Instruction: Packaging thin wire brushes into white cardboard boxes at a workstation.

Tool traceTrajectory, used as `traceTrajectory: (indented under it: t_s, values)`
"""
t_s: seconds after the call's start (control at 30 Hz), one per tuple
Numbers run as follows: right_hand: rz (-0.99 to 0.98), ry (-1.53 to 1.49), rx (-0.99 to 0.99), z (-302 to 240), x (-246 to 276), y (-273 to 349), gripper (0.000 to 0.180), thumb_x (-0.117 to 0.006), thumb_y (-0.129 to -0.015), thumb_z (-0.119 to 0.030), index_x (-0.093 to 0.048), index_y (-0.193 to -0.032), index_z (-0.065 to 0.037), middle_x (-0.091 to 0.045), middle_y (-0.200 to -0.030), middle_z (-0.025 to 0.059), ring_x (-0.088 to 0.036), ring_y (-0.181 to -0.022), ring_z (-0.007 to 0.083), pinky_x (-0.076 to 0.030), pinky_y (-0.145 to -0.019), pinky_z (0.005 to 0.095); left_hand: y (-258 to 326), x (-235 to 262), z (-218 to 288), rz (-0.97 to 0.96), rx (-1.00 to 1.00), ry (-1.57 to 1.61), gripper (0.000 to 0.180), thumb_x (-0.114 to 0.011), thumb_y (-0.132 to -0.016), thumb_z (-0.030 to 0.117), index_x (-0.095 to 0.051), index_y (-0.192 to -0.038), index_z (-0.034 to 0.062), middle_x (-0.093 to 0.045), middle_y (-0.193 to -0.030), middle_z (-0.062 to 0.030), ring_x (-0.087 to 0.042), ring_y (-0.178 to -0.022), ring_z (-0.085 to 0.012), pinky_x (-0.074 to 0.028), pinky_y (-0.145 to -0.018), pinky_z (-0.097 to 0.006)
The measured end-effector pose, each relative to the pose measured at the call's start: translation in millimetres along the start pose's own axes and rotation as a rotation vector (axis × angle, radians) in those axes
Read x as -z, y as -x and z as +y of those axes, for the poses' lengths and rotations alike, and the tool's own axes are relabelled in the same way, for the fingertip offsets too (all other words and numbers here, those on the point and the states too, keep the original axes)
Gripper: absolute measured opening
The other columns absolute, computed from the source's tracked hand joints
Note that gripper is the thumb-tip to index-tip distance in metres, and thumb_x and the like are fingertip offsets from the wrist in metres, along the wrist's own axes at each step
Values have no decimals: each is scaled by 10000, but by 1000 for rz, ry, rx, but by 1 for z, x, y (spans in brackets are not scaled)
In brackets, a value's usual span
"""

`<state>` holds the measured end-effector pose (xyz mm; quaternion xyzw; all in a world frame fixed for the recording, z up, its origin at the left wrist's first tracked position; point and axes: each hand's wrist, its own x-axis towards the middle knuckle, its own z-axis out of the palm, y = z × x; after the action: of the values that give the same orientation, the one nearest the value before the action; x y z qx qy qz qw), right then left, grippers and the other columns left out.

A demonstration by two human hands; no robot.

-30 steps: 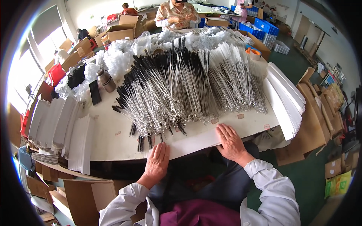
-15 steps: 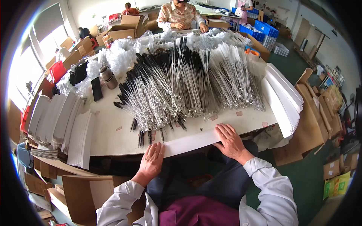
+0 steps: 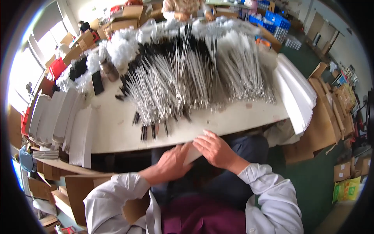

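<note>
Just off the table's near edge, a white paper or card strip (image 3: 192, 156) is tilted between my two hands, and only a short piece of it shows. My left hand (image 3: 173, 162), smeared by motion, is closed round its left side. My right hand (image 3: 213, 149) grips it from the right, with fingers over its upper end. Beyond my hands, a big bunch of thin wire brushes with looped ends lies on the table, black-bristled brushes (image 3: 167, 78) at left and white-bristled brushes (image 3: 241, 66) at right.
White folded card stacks stand at the left (image 3: 58, 117) and right (image 3: 294, 93) table edges. A phone (image 3: 97, 82) and a metal flask (image 3: 110, 71) lie beyond the left stack. Cardboard boxes (image 3: 311, 132) flank the table; a person (image 3: 185, 9) sits across it.
My hands came together from the strip's two ends and lifted it off the table edge, tilting it. My view has shifted a little.
</note>
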<state>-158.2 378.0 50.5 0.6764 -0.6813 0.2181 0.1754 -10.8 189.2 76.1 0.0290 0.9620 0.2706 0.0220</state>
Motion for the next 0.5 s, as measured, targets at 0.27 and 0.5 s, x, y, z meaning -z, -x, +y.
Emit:
traceTrajectory:
  t_s: [0.27,0.5]
  values:
    - [333,-139,-461,-8,14,9,502,-821,-809,-107,-648,-1270,-8,-667,-1207,158,-626,-1117,340,-507,-968,452,-3,-5,-10,210,220,-40,670,-838,-779,263,-526,-1309,-3,-664,-1131,-222,-676,-1025,-407,-561,-872,-461]
    - [346,-371,-572,-50,-16,22,407,-786,-859,-40,-656,-1238,34,-728,-960,150,-725,-789,282,-594,-688,349,11,-21,-2,271,229,7,714,-878,-740,221,-528,-1322,-2,-677,-1109,-218,-692,-991,-399,-584,-823,-443]
